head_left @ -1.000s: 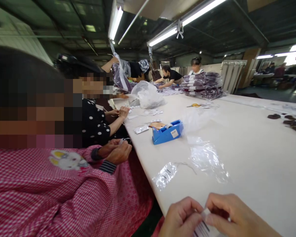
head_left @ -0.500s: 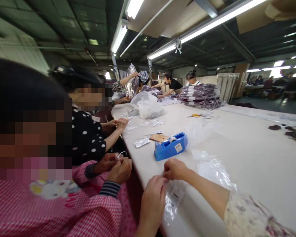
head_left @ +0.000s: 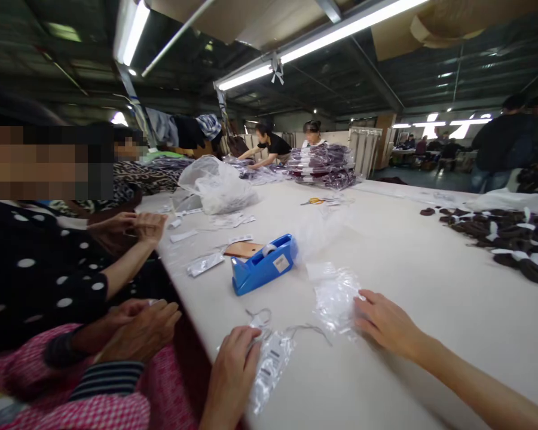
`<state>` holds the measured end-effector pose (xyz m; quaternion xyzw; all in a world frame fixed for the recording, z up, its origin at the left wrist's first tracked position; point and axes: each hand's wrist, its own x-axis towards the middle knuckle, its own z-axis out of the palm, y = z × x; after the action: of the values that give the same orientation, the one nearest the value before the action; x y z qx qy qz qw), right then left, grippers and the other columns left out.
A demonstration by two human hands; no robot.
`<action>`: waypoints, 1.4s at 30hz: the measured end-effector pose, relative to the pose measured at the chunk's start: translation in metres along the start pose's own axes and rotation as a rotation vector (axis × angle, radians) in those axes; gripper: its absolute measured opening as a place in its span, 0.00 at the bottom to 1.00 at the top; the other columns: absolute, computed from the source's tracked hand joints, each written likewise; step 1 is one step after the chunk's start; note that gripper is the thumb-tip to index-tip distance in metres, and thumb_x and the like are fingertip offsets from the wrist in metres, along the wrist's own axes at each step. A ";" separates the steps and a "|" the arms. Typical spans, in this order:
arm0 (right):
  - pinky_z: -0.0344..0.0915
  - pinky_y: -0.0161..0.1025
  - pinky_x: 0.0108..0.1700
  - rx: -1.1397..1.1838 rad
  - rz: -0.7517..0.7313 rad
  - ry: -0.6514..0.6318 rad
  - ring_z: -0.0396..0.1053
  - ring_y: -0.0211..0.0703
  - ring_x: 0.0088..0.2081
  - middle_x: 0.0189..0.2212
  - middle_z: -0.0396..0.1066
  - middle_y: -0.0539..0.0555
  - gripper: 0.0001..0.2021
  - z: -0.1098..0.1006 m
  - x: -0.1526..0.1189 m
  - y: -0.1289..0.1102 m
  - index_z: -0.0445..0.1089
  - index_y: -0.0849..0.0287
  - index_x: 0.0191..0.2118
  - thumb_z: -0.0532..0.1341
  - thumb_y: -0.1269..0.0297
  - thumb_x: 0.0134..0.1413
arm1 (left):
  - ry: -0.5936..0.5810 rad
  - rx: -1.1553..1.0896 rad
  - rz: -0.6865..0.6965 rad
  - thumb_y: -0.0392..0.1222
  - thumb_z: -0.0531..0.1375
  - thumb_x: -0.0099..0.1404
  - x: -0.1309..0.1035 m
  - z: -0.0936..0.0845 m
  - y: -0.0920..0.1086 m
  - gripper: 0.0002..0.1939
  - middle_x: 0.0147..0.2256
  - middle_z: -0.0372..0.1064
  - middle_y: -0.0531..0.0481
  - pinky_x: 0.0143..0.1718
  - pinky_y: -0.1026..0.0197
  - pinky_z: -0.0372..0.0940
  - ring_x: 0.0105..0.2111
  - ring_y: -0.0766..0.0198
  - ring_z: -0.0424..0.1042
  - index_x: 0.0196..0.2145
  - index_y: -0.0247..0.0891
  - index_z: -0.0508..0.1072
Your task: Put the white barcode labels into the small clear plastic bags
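Observation:
My left hand (head_left: 235, 367) rests at the table's near edge, fingers lying over the left side of a small clear plastic bag (head_left: 272, 364). Inside the bag a white label with barcode-like print shows, and thin grey strings (head_left: 311, 328) lie by its top. My right hand (head_left: 388, 322) reaches forward with fingers apart, their tips touching a pile of clear plastic bags (head_left: 336, 295). Just beyond both hands stands a blue tape dispenser (head_left: 264, 266), beside a wooden piece (head_left: 242, 249).
At left, a co-worker's hands (head_left: 138, 328) are close to the table edge; another's (head_left: 147, 227) are farther up. A large plastic bag (head_left: 219, 185), orange-handled scissors (head_left: 314, 201), stacked wrapped packages (head_left: 323, 164) and dark banded bundles (head_left: 515, 239) lie on the table.
My hands have parted: the right one left the labelled bag and moved right to the bag pile. The labelled bag now lies by my left hand. The view has swung right.

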<state>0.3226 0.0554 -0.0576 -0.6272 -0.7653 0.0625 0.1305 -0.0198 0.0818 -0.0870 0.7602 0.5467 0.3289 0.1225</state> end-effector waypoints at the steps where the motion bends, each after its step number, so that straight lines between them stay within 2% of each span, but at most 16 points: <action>1: 0.62 0.52 0.54 0.002 -0.003 0.013 0.64 0.57 0.55 0.59 0.63 0.63 0.18 0.007 -0.012 0.006 0.67 0.57 0.55 0.56 0.64 0.59 | 0.043 -0.017 -0.004 0.42 0.52 0.66 0.001 -0.001 0.002 0.10 0.39 0.70 0.46 0.48 0.50 0.65 0.43 0.54 0.69 0.38 0.40 0.72; 3: 0.60 0.53 0.56 0.033 -0.006 0.079 0.62 0.58 0.57 0.61 0.59 0.64 0.21 0.021 -0.027 0.012 0.64 0.58 0.58 0.57 0.63 0.59 | 0.154 -0.033 0.006 0.43 0.51 0.66 0.000 -0.002 0.013 0.11 0.41 0.69 0.46 0.49 0.51 0.65 0.44 0.54 0.69 0.39 0.39 0.72; 6: 0.62 0.51 0.55 0.107 -0.006 0.187 0.65 0.55 0.54 0.55 0.66 0.63 0.13 0.033 -0.029 0.014 0.71 0.58 0.49 0.55 0.65 0.62 | 0.228 -0.051 0.074 0.42 0.53 0.67 -0.008 -0.001 0.039 0.10 0.42 0.69 0.45 0.51 0.52 0.63 0.46 0.54 0.68 0.40 0.40 0.73; 8: 0.65 0.48 0.52 0.151 -0.005 0.221 0.68 0.52 0.50 0.48 0.71 0.60 0.11 0.035 -0.025 0.016 0.74 0.57 0.41 0.53 0.69 0.62 | 0.188 -0.097 0.124 0.41 0.54 0.66 -0.016 0.006 0.061 0.09 0.43 0.69 0.46 0.51 0.54 0.63 0.46 0.55 0.69 0.39 0.41 0.73; 11: 0.67 0.46 0.48 0.210 0.001 0.288 0.70 0.49 0.44 0.41 0.74 0.56 0.10 0.031 -0.020 0.021 0.73 0.56 0.34 0.55 0.72 0.61 | 0.091 -0.226 0.130 0.41 0.56 0.65 -0.028 0.023 0.093 0.07 0.42 0.71 0.47 0.49 0.58 0.65 0.45 0.57 0.70 0.38 0.42 0.74; 15: 0.68 0.43 0.47 0.298 0.004 0.403 0.70 0.47 0.46 0.47 0.72 0.55 0.09 0.019 -0.026 0.026 0.72 0.57 0.31 0.57 0.68 0.61 | -0.078 -0.476 -0.030 0.44 0.58 0.64 -0.035 0.045 0.133 0.08 0.38 0.73 0.47 0.44 0.59 0.66 0.41 0.57 0.72 0.35 0.41 0.76; 17: 0.68 0.43 0.49 0.335 -0.010 0.454 0.69 0.47 0.49 0.50 0.70 0.56 0.08 0.012 -0.032 0.022 0.73 0.56 0.33 0.57 0.66 0.61 | -0.137 -0.623 -0.151 0.47 0.58 0.63 -0.033 0.054 0.150 0.11 0.39 0.75 0.46 0.44 0.58 0.67 0.42 0.55 0.73 0.38 0.41 0.77; 19: 0.66 0.43 0.51 0.353 -0.080 0.496 0.67 0.47 0.51 0.52 0.69 0.56 0.08 0.005 -0.039 0.011 0.73 0.55 0.34 0.57 0.66 0.61 | -0.144 -0.739 -0.244 0.50 0.60 0.61 -0.029 0.060 0.165 0.17 0.45 0.75 0.44 0.46 0.56 0.66 0.46 0.52 0.72 0.44 0.41 0.77; 21: 0.65 0.45 0.51 0.332 -0.220 0.555 0.66 0.48 0.52 0.51 0.70 0.55 0.08 0.000 -0.044 -0.005 0.73 0.55 0.34 0.57 0.68 0.61 | -0.137 -0.821 -0.274 0.52 0.62 0.59 -0.024 0.064 0.175 0.20 0.48 0.74 0.43 0.50 0.54 0.64 0.50 0.49 0.70 0.47 0.40 0.76; 23: 0.65 0.47 0.50 0.286 -0.371 0.627 0.67 0.49 0.50 0.49 0.71 0.56 0.09 -0.003 -0.049 -0.020 0.73 0.57 0.34 0.56 0.71 0.62 | -0.163 -0.910 -0.289 0.52 0.63 0.58 -0.020 0.066 0.181 0.21 0.45 0.76 0.42 0.51 0.53 0.64 0.48 0.49 0.71 0.46 0.38 0.76; 25: 0.66 0.47 0.48 0.248 -0.456 0.665 0.68 0.48 0.48 0.48 0.73 0.56 0.09 -0.004 -0.052 -0.031 0.73 0.58 0.35 0.55 0.72 0.62 | -0.190 -1.050 -0.359 0.52 0.63 0.59 -0.019 0.067 0.182 0.20 0.41 0.77 0.41 0.49 0.52 0.64 0.44 0.51 0.73 0.45 0.36 0.76; 28: 0.67 0.46 0.47 0.205 -0.480 0.680 0.69 0.48 0.47 0.47 0.73 0.56 0.09 -0.003 -0.054 -0.035 0.73 0.58 0.37 0.56 0.72 0.62 | -0.147 -1.222 -0.466 0.50 0.63 0.60 -0.024 0.065 0.177 0.20 0.41 0.78 0.40 0.49 0.53 0.63 0.43 0.53 0.74 0.46 0.35 0.75; 31: 0.66 0.47 0.47 0.145 -0.497 0.714 0.69 0.49 0.48 0.48 0.74 0.57 0.08 -0.002 -0.055 -0.034 0.74 0.58 0.37 0.56 0.73 0.61 | -0.085 -1.267 -0.536 0.46 0.65 0.58 -0.030 0.062 0.173 0.19 0.40 0.78 0.41 0.46 0.56 0.63 0.41 0.57 0.74 0.46 0.36 0.75; 35: 0.66 0.48 0.46 0.088 -0.536 0.741 0.70 0.49 0.47 0.47 0.75 0.57 0.09 0.002 -0.055 -0.037 0.74 0.60 0.38 0.56 0.74 0.61 | -0.077 -1.304 -0.579 0.45 0.67 0.55 -0.030 0.061 0.171 0.14 0.38 0.78 0.42 0.43 0.58 0.64 0.37 0.60 0.74 0.38 0.35 0.76; 39: 0.67 0.48 0.47 0.217 -0.518 0.669 0.70 0.50 0.48 0.48 0.74 0.56 0.07 -0.002 -0.058 -0.039 0.75 0.57 0.37 0.58 0.70 0.60 | -0.046 -1.217 -0.510 0.42 0.67 0.53 -0.027 0.066 0.166 0.09 0.31 0.77 0.46 0.41 0.59 0.65 0.33 0.61 0.73 0.31 0.36 0.76; 42: 0.67 0.47 0.52 0.482 -0.382 0.545 0.68 0.49 0.52 0.51 0.71 0.57 0.08 -0.012 -0.061 -0.036 0.74 0.54 0.43 0.59 0.64 0.60 | 0.005 -1.123 -0.457 0.41 0.65 0.54 -0.027 0.065 0.163 0.06 0.33 0.77 0.48 0.44 0.60 0.63 0.37 0.59 0.73 0.30 0.38 0.75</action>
<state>0.3028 -0.0121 -0.0436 -0.4190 -0.7688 0.0460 0.4808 0.1388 0.0076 -0.0570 0.4419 0.4393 0.5343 0.5712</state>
